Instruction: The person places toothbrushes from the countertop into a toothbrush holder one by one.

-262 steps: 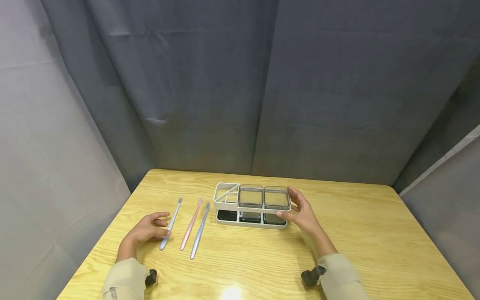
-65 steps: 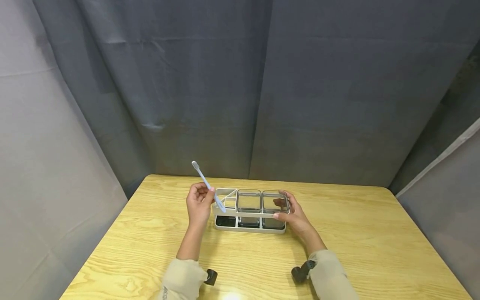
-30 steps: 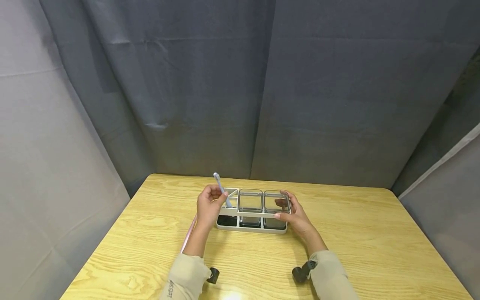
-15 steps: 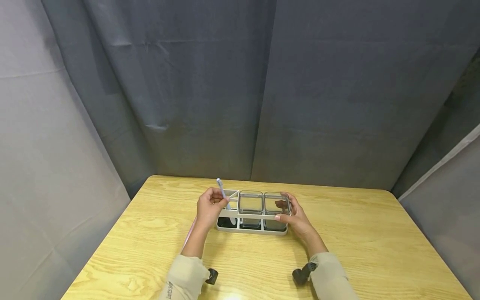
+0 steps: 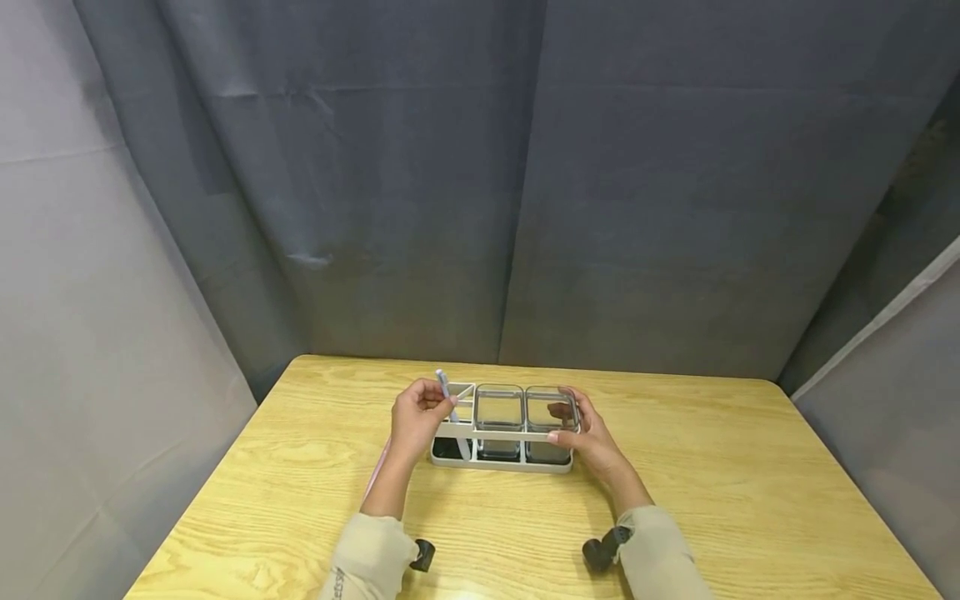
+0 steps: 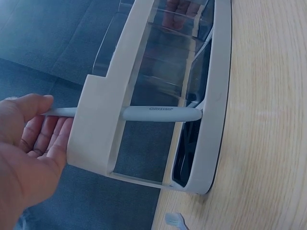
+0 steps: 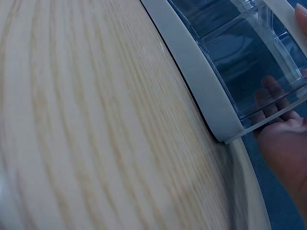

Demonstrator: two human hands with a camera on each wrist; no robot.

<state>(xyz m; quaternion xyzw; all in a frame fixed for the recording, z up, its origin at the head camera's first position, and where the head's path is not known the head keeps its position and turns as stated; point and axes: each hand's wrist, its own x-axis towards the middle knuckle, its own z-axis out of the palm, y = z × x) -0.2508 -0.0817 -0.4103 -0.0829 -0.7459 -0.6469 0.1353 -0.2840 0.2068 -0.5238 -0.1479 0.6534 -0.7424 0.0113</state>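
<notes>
My left hand pinches a light blue toothbrush between thumb and fingers, near its upper part. The brush stands handle-down through the left section of a white toothbrush holder, and its handle end reaches the black-lined base in the left wrist view. Two clear cups sit in the holder, the middle cup and the right cup. My right hand grips the holder's right end, thumb on the front of the upper rail and fingers behind, seen through the clear cup.
A pink toothbrush lies on the wooden table, mostly behind my left forearm. One brush head shows beside the holder in the left wrist view. Grey curtains stand behind the table and at both sides.
My left hand has picked the leftmost toothbrush off the table, carried it right to the holder and lowered its handle through the left section. The right hand keeps its grip on the holder.
</notes>
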